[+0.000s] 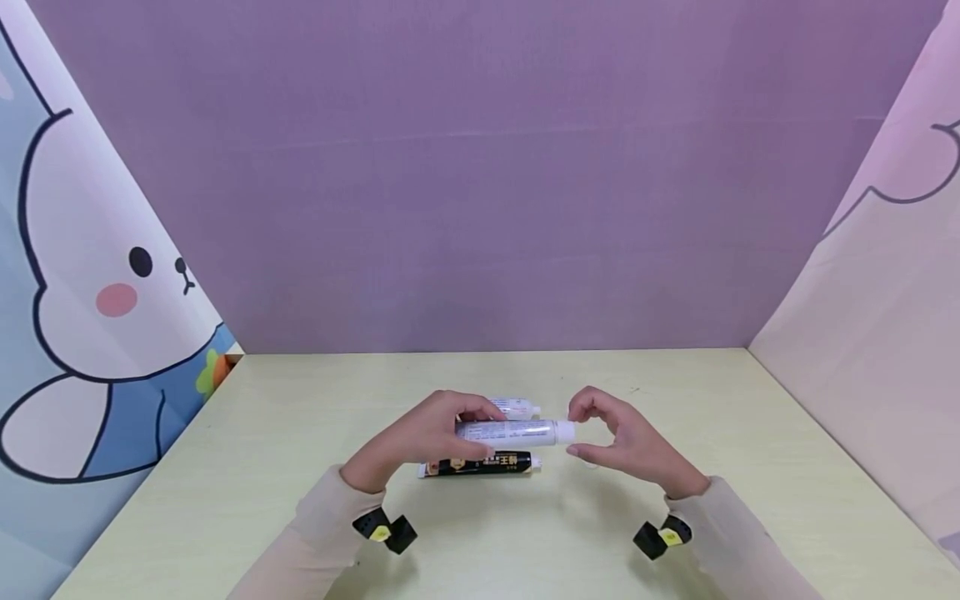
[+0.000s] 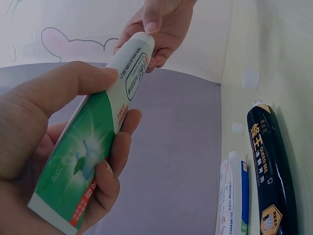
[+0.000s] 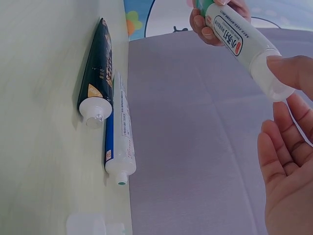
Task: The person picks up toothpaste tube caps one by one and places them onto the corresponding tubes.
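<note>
Over the bench (image 1: 465, 542), your left hand (image 1: 433, 429) curls its fingers round the green-and-white tube (image 2: 88, 142); your right hand (image 1: 633, 437) has thumb and forefinger pinching its cap (image 1: 566, 432). A black tube (image 2: 271, 171) lies below your left fingers, a blue-and-white tube (image 1: 513, 407) beyond them, two loose caps (image 2: 251, 79) below your right fingers.

- Head: above, behind the green-and-white tube (image 2: 93, 129), peering forward-down — farthest.
- Left wrist: near its flat end (image 2: 54, 215), facing capward.
- Right wrist: near the cap (image 3: 269, 81), facing back — both wrists share the black tube (image 2: 271, 171).
</note>
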